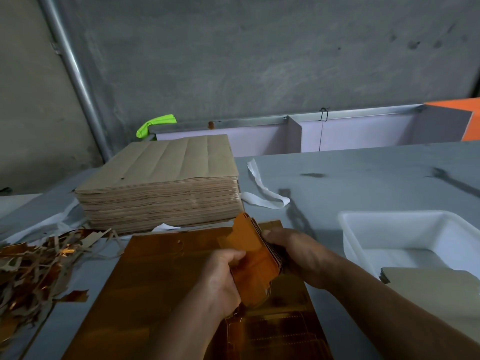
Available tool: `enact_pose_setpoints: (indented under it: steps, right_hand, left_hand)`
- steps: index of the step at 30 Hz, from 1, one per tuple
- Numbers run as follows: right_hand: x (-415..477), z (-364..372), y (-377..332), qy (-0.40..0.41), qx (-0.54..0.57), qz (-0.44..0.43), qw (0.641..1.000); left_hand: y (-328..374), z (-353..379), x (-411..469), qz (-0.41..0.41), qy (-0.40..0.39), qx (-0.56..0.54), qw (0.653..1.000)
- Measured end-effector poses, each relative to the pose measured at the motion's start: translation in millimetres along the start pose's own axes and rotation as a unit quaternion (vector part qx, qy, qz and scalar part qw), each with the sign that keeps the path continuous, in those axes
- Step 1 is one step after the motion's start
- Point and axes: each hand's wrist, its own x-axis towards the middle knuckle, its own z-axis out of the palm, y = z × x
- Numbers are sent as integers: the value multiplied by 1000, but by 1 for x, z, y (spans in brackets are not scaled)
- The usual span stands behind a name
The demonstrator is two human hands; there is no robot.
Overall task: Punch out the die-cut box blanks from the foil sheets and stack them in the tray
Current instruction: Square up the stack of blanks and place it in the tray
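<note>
Just above the table [363,172], both hands hold a thick bundle of punched-out box blanks [255,258], copper foil face turned up and tilted on edge. The left hand [226,276] grips its near left side, fingers curled underneath and thumb pressed on the foil face. The right hand [293,253] clasps the opposite edge, fingers wrapped round the layered thickness of the bundle. Beneath the hands a large foil sheet [161,281] lies flat, showing die-cut outlines near its lower end. Behind it stands a tall stack of sheets [161,183], brown backs upward. To the right sits the white tray [389,214], and in its near corner lies a small pile of blanks [428,284], dull side up. A heap of torn foil scrap [31,266] spreads over the table's left edge. A white strip [262,190] curls just beside the tall stack, and a bright green object [155,124] rests behind it near the wall.
</note>
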Motion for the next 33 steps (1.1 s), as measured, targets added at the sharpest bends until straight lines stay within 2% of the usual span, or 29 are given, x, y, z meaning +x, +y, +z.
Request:
enact_pose_setpoints:
  steps: [8, 16, 20, 24, 27, 33]
  right_hand:
    - [-1, 0, 0, -12, -16, -13, 1000]
    - [1, -3, 6, -34, -84, 24, 996]
    - [3, -7, 3, -40, 4, 18, 999]
    - [3, -10, 1, -57, 73, 15, 996]
    - [4, -11, 2, -68, 103, 17, 992]
    - [2, -10, 1, -83, 115, 16, 990]
  left_hand:
    - [-4, 4, 1, 9, 5, 18, 1000]
    - [-3, 5, 9, 90, 42, -19, 995]
    - [3, -1, 0, 110, -46, -79, 990]
    - [15, -9, -5, 154, -139, -145, 967]
    - [21, -9, -5, 177, -137, -169, 960]
    - [23, -9, -4, 199, -123, -146, 961]
